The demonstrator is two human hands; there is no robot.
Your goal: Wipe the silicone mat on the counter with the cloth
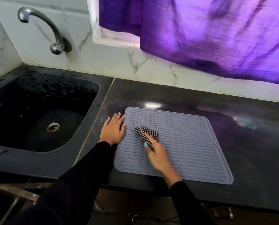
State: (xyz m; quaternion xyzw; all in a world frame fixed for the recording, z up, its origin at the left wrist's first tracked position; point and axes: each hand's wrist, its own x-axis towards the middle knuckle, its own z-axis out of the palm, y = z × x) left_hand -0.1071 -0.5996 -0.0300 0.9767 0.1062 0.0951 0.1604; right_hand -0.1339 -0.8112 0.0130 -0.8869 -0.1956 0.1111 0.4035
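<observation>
A grey silicone mat (190, 143) with wavy ridges lies flat on the dark counter (249, 143). A crumpled black-and-white checked cloth (143, 132) sits on the mat's left part. My right hand (158, 156) grips the cloth's near end and holds it against the mat; the hand is slightly blurred. My left hand (112, 129) rests flat with straight fingers on the counter, touching the mat's left edge.
A black sink (38, 114) with a metal drain lies to the left, a curved metal tap (54, 33) on the tiled wall above it. A purple curtain (216, 33) hangs over the counter's back. The counter's front edge runs just below the mat.
</observation>
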